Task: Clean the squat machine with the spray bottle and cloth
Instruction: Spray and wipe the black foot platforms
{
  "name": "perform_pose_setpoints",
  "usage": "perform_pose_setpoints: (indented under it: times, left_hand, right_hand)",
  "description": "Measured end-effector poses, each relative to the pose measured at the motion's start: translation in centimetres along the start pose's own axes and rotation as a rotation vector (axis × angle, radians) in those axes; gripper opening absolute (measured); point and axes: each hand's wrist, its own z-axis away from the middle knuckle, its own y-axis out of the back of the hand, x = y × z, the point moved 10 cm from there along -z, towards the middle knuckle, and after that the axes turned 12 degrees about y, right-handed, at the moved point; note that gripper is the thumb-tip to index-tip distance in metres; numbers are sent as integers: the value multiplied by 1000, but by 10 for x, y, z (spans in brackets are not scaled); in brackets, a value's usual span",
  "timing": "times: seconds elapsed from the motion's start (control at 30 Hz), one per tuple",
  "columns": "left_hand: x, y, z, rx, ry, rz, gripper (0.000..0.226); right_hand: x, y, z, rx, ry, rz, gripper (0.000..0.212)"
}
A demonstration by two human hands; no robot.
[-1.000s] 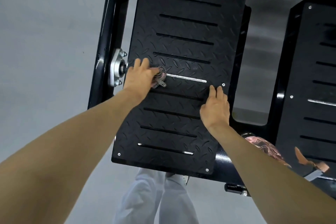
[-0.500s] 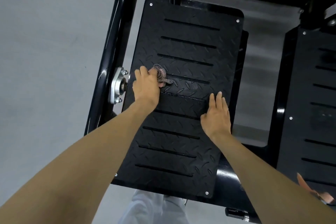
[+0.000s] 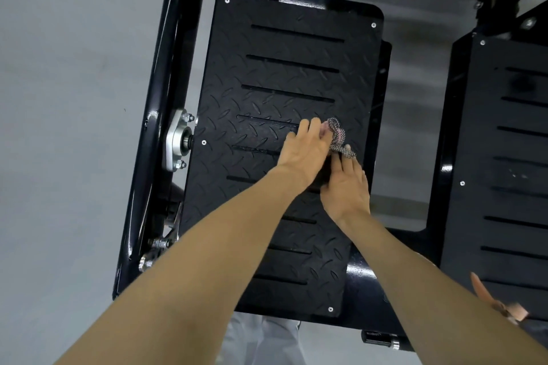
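Note:
The squat machine's left foot plate (image 3: 267, 74) is a black diamond-tread panel with horizontal slots, filling the middle of the view. My left hand (image 3: 305, 154) grips a small checked cloth (image 3: 338, 136) and presses it on the plate's right half. My right hand (image 3: 347, 187) lies flat on the plate just below the cloth, its fingertips touching the cloth's lower end. No spray bottle is in view.
A second black foot plate (image 3: 510, 157) stands at the right. The black frame tube (image 3: 154, 127) runs down the left with a silver bearing mount (image 3: 176, 142). Grey floor (image 3: 65, 98) lies beyond. A pink object (image 3: 501, 305) shows at the lower right edge.
My left hand has swept the cloth from the plate's left edge to its right side, beside my right hand. The view has shifted a little upward along the plate.

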Motion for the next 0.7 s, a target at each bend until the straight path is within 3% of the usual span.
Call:
perform_pose_setpoints:
  times: [0.1,0.33,0.47,0.57,0.63,0.7]
  left_hand:
    - [-23,4,-3,10,-60,-65,60]
    - [-136,7,1,-16,178,-90,61]
    - [-176,15,11,3,294,118,49]
    - [-183,42,10,171,369,412,53]
    - [-187,59,-1,270,436,474,60]
    - [-185,61,-18,201,478,413,60]
  right_hand:
    - [-1,1,0,-31,-5,8,71]
    - [-1,13,-2,39,-32,-6,69]
    - [1,26,-12,138,-54,72,65]
    - [4,31,-19,172,-103,42,61]
    - [3,34,-24,185,-124,2,60]
    - [2,34,-30,168,-128,-41,61]
